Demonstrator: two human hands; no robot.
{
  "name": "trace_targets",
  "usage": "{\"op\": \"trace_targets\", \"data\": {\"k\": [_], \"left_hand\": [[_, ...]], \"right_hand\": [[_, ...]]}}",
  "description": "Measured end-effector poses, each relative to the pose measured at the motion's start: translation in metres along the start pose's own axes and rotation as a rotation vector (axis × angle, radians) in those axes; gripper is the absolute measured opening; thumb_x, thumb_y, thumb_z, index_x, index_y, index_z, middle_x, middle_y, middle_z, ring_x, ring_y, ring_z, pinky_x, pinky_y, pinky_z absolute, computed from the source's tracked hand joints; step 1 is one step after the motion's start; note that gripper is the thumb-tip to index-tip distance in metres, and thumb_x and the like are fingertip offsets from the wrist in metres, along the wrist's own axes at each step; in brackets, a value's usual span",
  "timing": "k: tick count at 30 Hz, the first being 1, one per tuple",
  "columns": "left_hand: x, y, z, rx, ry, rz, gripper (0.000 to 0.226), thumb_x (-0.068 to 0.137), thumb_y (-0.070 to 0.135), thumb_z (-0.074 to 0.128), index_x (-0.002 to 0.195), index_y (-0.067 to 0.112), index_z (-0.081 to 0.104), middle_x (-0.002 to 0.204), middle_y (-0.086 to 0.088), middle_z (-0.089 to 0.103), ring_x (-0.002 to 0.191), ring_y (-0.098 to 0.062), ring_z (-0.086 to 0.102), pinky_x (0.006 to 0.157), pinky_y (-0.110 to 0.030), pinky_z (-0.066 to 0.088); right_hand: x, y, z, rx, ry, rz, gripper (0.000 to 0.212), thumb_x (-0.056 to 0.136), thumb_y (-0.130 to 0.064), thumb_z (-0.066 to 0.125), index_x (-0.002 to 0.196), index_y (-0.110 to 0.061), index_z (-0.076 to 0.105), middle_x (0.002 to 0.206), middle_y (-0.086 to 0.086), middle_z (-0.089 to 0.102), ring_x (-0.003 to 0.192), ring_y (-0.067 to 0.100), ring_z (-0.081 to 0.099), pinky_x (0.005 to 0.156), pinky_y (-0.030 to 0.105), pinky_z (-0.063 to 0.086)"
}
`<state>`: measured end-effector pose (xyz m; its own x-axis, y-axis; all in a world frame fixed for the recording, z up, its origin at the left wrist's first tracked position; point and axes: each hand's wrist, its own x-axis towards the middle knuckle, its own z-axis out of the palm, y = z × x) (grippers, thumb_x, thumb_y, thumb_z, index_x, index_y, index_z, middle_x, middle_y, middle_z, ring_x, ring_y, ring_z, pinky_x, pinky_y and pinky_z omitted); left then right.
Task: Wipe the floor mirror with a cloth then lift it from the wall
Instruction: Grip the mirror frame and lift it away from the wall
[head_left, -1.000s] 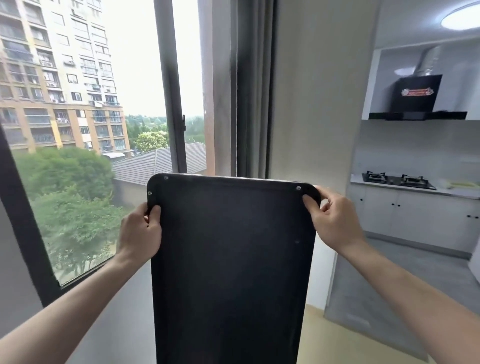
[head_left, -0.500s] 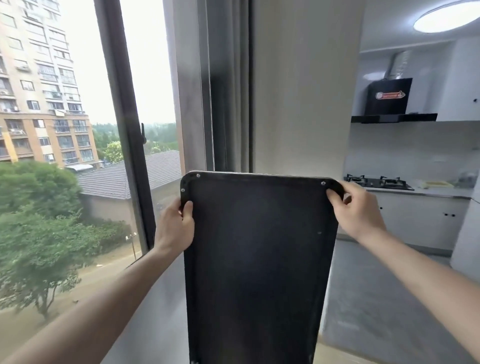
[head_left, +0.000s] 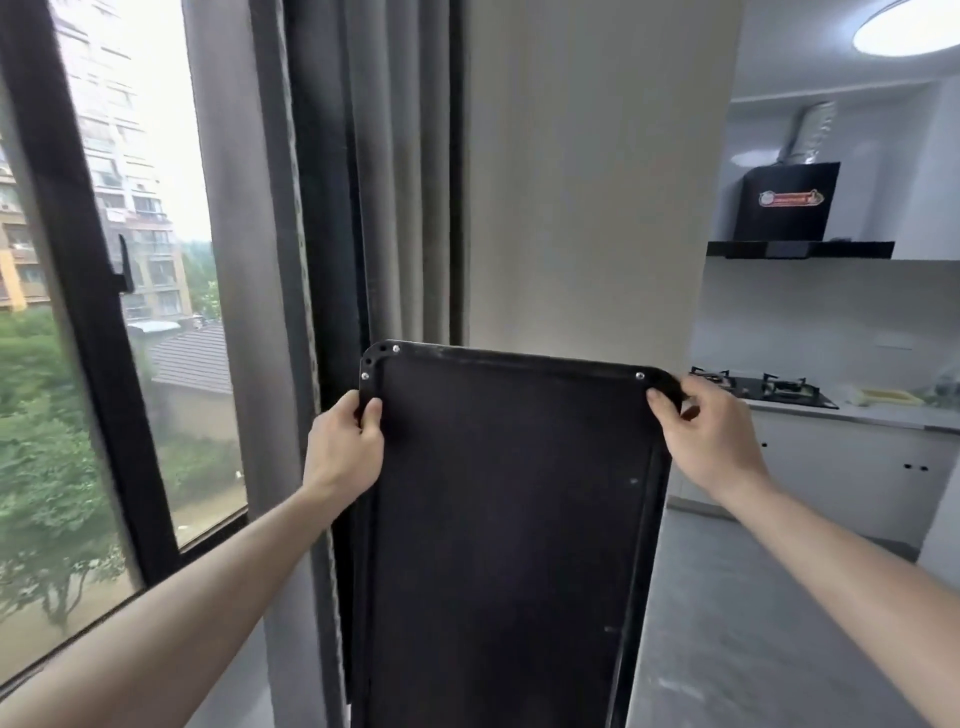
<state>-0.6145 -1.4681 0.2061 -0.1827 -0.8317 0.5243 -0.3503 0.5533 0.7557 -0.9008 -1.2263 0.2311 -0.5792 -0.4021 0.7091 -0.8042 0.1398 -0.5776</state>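
The floor mirror (head_left: 509, 519) stands upright in front of me with its black back panel facing me; screws show in its rounded top corners. My left hand (head_left: 343, 447) grips its left edge just below the top corner. My right hand (head_left: 711, 436) holds the top right corner, thumb on the back panel. The glass side faces away and is hidden. The mirror's lower end runs out of the frame. No cloth is in view.
A beige wall pillar (head_left: 587, 208) rises right behind the mirror, with grey curtains (head_left: 400, 182) to its left. A large black-framed window (head_left: 93, 364) fills the left. A kitchen with a counter and gas hob (head_left: 763, 389) and grey floor (head_left: 769, 623) opens on the right.
The view has swung to the right: window and buildings slid left, curtains and pillar now sit behind the mirror. Both hands keep the same grip on the mirror's top.
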Motion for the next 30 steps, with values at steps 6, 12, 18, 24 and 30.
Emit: {"op": "trace_targets", "data": {"k": [6,12,18,24,30], "left_hand": [[0.039,0.001,0.077,0.014,0.017,-0.069,0.032,0.107,0.031,0.047,0.092,0.004,0.052,0.065,0.001,0.051,0.057,-0.014,0.048,0.061,-0.034,0.039],[0.09,-0.012,0.151,0.008,0.008,-0.07,0.033,0.106,0.03,0.047,0.084,0.006,0.052,0.069,-0.017,0.06,0.058,-0.023,0.049,0.057,-0.038,0.04],[0.138,-0.025,0.221,-0.004,-0.017,-0.038,0.033,0.105,0.025,0.049,0.073,0.018,0.048,0.061,-0.005,0.055,0.061,-0.022,0.051,0.064,-0.035,0.036],[0.183,-0.04,0.275,-0.025,-0.093,-0.033,0.027,0.107,0.024,0.047,0.083,0.017,0.057,0.068,-0.001,0.06,0.066,-0.019,0.056,0.058,-0.032,0.038],[0.226,-0.057,0.32,-0.061,-0.157,-0.019,0.025,0.107,0.027,0.046,0.088,0.015,0.059,0.078,-0.004,0.065,0.074,-0.021,0.06,0.07,-0.038,0.047]], "right_hand": [[0.064,0.056,0.03,0.004,-0.05,-0.026,0.024,0.101,-0.028,0.062,0.117,-0.017,0.075,0.097,-0.001,0.072,0.07,0.004,0.059,0.064,0.008,0.036],[0.12,0.104,0.061,0.009,-0.058,0.035,0.025,0.101,-0.03,0.061,0.122,-0.025,0.074,0.102,-0.005,0.07,0.064,0.006,0.059,0.061,0.008,0.038],[0.16,0.154,0.094,-0.012,-0.035,0.077,0.027,0.101,-0.028,0.061,0.124,-0.025,0.073,0.101,-0.002,0.071,0.057,0.009,0.057,0.066,0.024,0.041],[0.193,0.196,0.136,0.021,-0.034,0.139,0.024,0.1,-0.024,0.063,0.121,-0.023,0.074,0.09,-0.003,0.068,0.054,0.014,0.055,0.064,0.03,0.043],[0.221,0.222,0.168,-0.006,-0.003,0.166,0.023,0.1,-0.021,0.063,0.12,-0.022,0.074,0.084,-0.008,0.064,0.056,0.01,0.056,0.061,0.027,0.041]]}}
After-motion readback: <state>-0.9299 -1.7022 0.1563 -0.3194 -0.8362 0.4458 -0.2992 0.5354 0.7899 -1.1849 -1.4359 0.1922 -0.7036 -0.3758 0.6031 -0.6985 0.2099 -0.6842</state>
